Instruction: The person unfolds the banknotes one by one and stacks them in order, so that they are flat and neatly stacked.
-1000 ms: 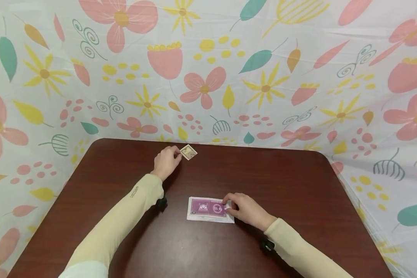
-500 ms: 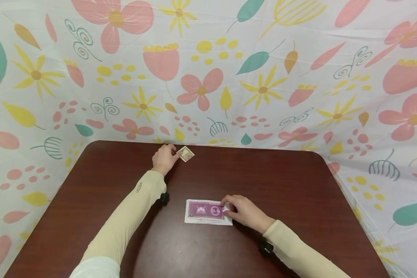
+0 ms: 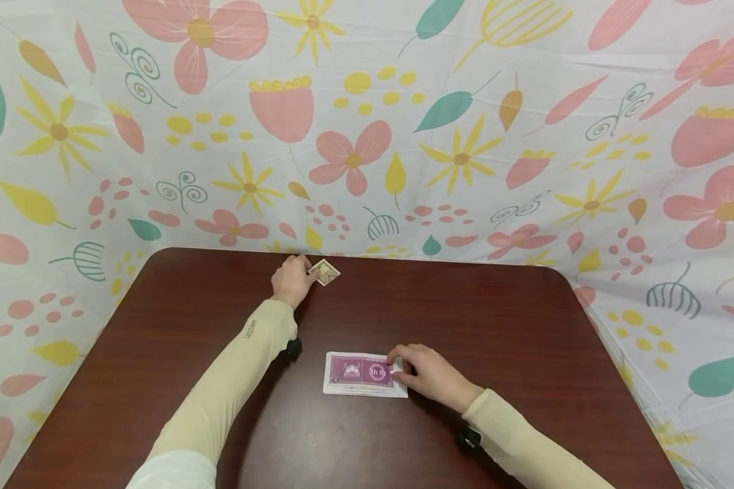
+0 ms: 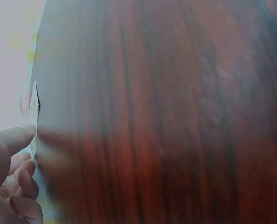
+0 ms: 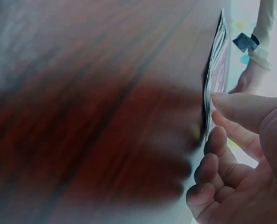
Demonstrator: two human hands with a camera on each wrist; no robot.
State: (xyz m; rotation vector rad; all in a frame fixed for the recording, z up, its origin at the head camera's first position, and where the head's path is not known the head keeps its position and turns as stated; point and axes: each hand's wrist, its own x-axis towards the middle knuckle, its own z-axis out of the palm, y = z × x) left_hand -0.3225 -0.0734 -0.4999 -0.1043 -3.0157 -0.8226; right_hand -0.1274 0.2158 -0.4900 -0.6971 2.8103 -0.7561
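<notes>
At the back edge of the table, my left hand (image 3: 292,281) pinches the left corner of a small square of yellowish paper (image 3: 325,272) with a pale border and a brown picture, like a stamp. In the left wrist view, the paper (image 4: 33,112) shows edge-on by the thumb. Nearer to me lies a stack of banknotes (image 3: 353,371), a purple note with white margins on top. My right hand (image 3: 435,373) grips its right end between thumb and forefinger. The right wrist view shows the stack's layered edge (image 5: 212,70), with the other fingers curled below it.
Everything rests on a dark red-brown wooden table (image 3: 465,305). Behind and at both sides hangs a white cloth (image 3: 367,224) with a flower and leaf print. Both forearms wear cream sleeves (image 3: 226,380), with a black device (image 3: 469,438) under each wrist.
The left thumb has come a little further over the paper's left corner. My right hand stays at the stack's right end. The whole head view has shifted slightly.
</notes>
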